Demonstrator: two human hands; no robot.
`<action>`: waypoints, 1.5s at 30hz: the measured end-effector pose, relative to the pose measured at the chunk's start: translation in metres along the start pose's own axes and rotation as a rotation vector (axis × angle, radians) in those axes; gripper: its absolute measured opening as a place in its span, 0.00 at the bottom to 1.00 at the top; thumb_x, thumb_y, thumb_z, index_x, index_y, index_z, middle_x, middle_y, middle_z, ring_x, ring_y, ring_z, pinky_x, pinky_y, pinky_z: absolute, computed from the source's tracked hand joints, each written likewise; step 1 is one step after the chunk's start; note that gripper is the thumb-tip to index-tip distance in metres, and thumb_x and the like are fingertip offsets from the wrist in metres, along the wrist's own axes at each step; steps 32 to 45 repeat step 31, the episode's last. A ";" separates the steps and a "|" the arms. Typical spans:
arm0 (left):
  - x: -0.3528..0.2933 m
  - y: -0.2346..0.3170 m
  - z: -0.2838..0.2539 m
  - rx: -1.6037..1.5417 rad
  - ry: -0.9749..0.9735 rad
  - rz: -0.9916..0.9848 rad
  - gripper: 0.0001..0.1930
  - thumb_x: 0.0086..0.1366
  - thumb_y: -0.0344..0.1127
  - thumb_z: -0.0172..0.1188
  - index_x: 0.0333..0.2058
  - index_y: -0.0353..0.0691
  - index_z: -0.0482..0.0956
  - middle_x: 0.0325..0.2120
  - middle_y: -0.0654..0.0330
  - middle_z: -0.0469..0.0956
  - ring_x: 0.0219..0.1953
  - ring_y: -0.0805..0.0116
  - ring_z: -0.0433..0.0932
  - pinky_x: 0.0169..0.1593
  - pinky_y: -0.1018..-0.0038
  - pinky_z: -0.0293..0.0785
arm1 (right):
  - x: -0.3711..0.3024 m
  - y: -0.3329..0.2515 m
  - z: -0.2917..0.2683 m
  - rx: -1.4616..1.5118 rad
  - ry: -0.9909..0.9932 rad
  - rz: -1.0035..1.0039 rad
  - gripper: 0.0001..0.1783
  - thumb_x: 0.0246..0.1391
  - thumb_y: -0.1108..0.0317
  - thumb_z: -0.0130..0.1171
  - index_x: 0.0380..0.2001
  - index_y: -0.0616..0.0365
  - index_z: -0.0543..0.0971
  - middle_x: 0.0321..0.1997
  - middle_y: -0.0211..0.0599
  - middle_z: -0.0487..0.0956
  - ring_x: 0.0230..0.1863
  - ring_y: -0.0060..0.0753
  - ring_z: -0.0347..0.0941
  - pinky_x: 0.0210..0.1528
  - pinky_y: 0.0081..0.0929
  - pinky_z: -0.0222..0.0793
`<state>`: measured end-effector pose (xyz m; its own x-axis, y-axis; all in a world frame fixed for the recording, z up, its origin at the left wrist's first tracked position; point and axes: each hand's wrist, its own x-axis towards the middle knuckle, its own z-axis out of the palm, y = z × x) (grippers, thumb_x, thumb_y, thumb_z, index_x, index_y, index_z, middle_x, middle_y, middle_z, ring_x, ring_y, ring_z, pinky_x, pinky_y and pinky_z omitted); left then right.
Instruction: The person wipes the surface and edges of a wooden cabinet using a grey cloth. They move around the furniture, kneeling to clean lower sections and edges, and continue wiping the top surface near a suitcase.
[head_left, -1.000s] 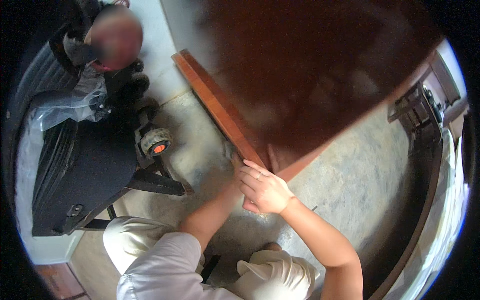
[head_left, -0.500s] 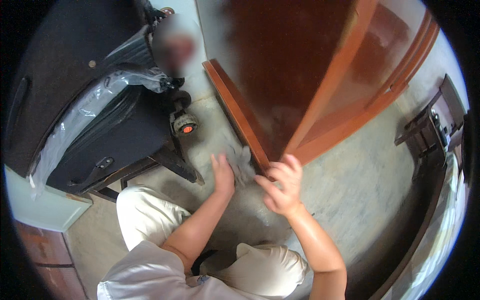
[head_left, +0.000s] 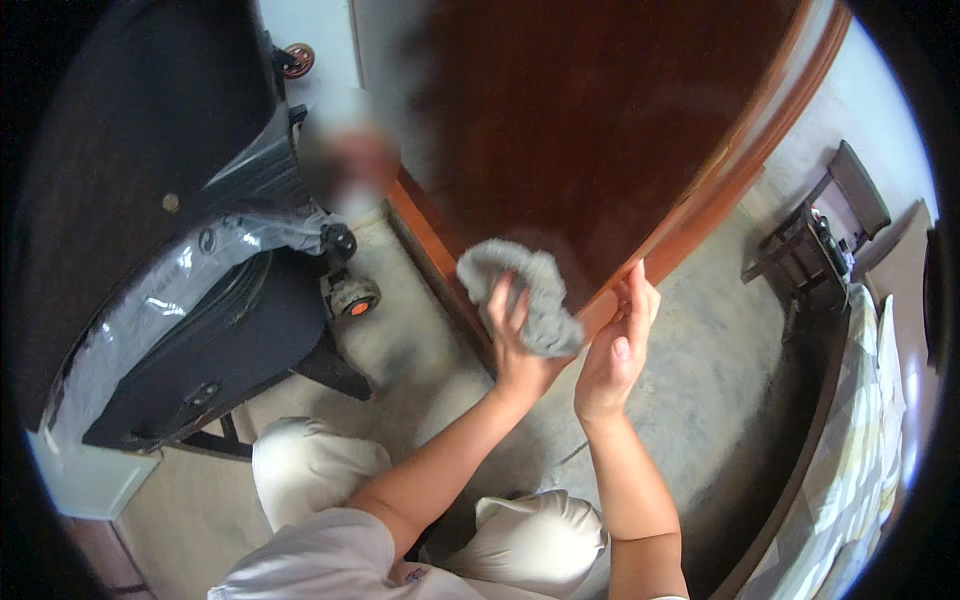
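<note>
A brown wooden door (head_left: 600, 120) with a lighter orange-brown edge stands before me. My left hand (head_left: 520, 360) is closed on a crumpled grey cloth (head_left: 535, 280), which lies against the lower part of the door panel. Some of its fingers show over the cloth's folds. Right of it, my right hand (head_left: 612, 365) is up at the door's edge, palm turned inward and fingers stretched out, with no object seen in it. Whether its fingertips press on the edge is hard to make out.
At left stands a large black case-like object (head_left: 230, 340) with clear plastic wrap (head_left: 190, 270), near a caster wheel (head_left: 355, 298). A dark wooden chair (head_left: 815, 230) is at far right, above a checked cloth cover (head_left: 820, 450). Concrete floor (head_left: 680, 400) lies below the door.
My left hand has moved up and right, bringing the grey cloth from low by the door's bottom onto its panel. My right hand has shifted slightly right, its fingers straighter. The view has turned.
</note>
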<state>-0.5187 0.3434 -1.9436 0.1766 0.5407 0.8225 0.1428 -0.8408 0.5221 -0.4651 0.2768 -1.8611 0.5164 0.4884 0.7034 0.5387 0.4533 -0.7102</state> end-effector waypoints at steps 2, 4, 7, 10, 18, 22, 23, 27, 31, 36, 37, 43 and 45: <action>-0.039 -0.009 0.003 0.019 -0.064 -0.164 0.45 0.46 0.40 0.75 0.60 0.38 0.60 0.59 0.45 0.56 0.62 0.38 0.58 0.62 0.48 0.61 | -0.002 0.001 -0.004 0.024 -0.003 0.035 0.43 0.56 0.42 0.46 0.66 0.63 0.61 0.60 0.36 0.62 0.64 0.35 0.57 0.69 0.35 0.46; -0.074 -0.017 0.010 -0.004 -0.112 -0.342 0.43 0.47 0.38 0.75 0.59 0.36 0.58 0.59 0.44 0.56 0.59 0.37 0.62 0.60 0.51 0.64 | -0.001 0.002 -0.009 0.085 0.003 0.051 0.42 0.56 0.42 0.47 0.65 0.62 0.63 0.59 0.35 0.62 0.63 0.33 0.58 0.67 0.34 0.50; -0.067 -0.001 0.004 0.058 -0.119 -0.369 0.44 0.50 0.39 0.73 0.59 0.32 0.55 0.58 0.42 0.57 0.56 0.35 0.66 0.56 0.51 0.68 | 0.003 0.000 -0.011 0.002 0.021 0.010 0.43 0.54 0.41 0.49 0.64 0.64 0.64 0.57 0.34 0.63 0.61 0.32 0.59 0.65 0.32 0.52; -0.072 0.001 0.000 0.102 -0.168 -0.525 0.43 0.53 0.43 0.70 0.59 0.31 0.55 0.56 0.40 0.60 0.55 0.38 0.67 0.56 0.53 0.66 | 0.007 -0.007 -0.005 0.006 0.023 0.019 0.42 0.50 0.47 0.50 0.62 0.67 0.66 0.51 0.45 0.67 0.56 0.42 0.62 0.63 0.34 0.54; -0.055 0.001 -0.064 -0.258 -0.681 -1.015 0.39 0.56 0.42 0.65 0.60 0.31 0.56 0.54 0.44 0.67 0.58 0.51 0.67 0.60 0.61 0.63 | 0.013 -0.029 -0.013 0.192 0.008 0.232 0.31 0.45 0.69 0.45 0.56 0.63 0.73 0.54 0.45 0.72 0.57 0.44 0.66 0.63 0.35 0.57; 0.067 0.075 -0.090 -0.696 -0.126 -1.455 0.31 0.61 0.42 0.60 0.59 0.32 0.62 0.55 0.50 0.69 0.57 0.58 0.69 0.60 0.65 0.64 | 0.023 -0.039 -0.027 0.277 -0.012 0.354 0.30 0.44 0.75 0.41 0.53 0.65 0.75 0.55 0.47 0.73 0.60 0.44 0.66 0.65 0.34 0.57; 0.083 0.066 -0.099 -0.733 -0.153 -1.556 0.27 0.64 0.43 0.55 0.59 0.39 0.63 0.57 0.57 0.68 0.57 0.60 0.68 0.59 0.64 0.64 | 0.026 -0.052 -0.028 0.265 -0.050 0.374 0.29 0.45 0.75 0.41 0.53 0.66 0.75 0.56 0.47 0.73 0.61 0.44 0.66 0.65 0.34 0.56; 0.175 0.121 -0.097 -1.063 0.007 -1.559 0.23 0.66 0.47 0.49 0.54 0.40 0.71 0.52 0.58 0.75 0.56 0.59 0.71 0.61 0.61 0.63 | 0.040 -0.080 -0.036 0.219 -0.115 0.494 0.27 0.50 0.71 0.40 0.54 0.67 0.74 0.57 0.48 0.73 0.61 0.44 0.66 0.67 0.33 0.54; 0.257 0.201 -0.131 -1.057 -0.136 -1.498 0.24 0.66 0.48 0.49 0.55 0.39 0.70 0.52 0.57 0.75 0.55 0.61 0.73 0.61 0.63 0.65 | 0.046 -0.106 -0.055 0.237 -0.115 0.619 0.28 0.59 0.63 0.37 0.59 0.64 0.69 0.62 0.46 0.67 0.64 0.43 0.63 0.67 0.34 0.52; 0.257 0.201 -0.131 -1.057 -0.136 -1.498 0.24 0.66 0.48 0.49 0.55 0.39 0.70 0.52 0.57 0.75 0.55 0.61 0.73 0.61 0.63 0.65 | 0.046 -0.106 -0.055 0.237 -0.115 0.619 0.28 0.59 0.63 0.37 0.59 0.64 0.69 0.62 0.46 0.67 0.64 0.43 0.63 0.67 0.34 0.52; 0.257 0.201 -0.131 -1.057 -0.136 -1.498 0.24 0.66 0.48 0.49 0.55 0.39 0.70 0.52 0.57 0.75 0.55 0.61 0.73 0.61 0.63 0.65 | 0.046 -0.106 -0.055 0.237 -0.115 0.619 0.28 0.59 0.63 0.37 0.59 0.64 0.69 0.62 0.46 0.67 0.64 0.43 0.63 0.67 0.34 0.52; 0.257 0.201 -0.131 -1.057 -0.136 -1.498 0.24 0.66 0.48 0.49 0.55 0.39 0.70 0.52 0.57 0.75 0.55 0.61 0.73 0.61 0.63 0.65 | 0.046 -0.106 -0.055 0.237 -0.115 0.619 0.28 0.59 0.63 0.37 0.59 0.64 0.69 0.62 0.46 0.67 0.64 0.43 0.63 0.67 0.34 0.52; 0.257 0.201 -0.131 -1.057 -0.136 -1.498 0.24 0.66 0.48 0.49 0.55 0.39 0.70 0.52 0.57 0.75 0.55 0.61 0.73 0.61 0.63 0.65 | 0.046 -0.106 -0.055 0.237 -0.115 0.619 0.28 0.59 0.63 0.37 0.59 0.64 0.69 0.62 0.46 0.67 0.64 0.43 0.63 0.67 0.34 0.52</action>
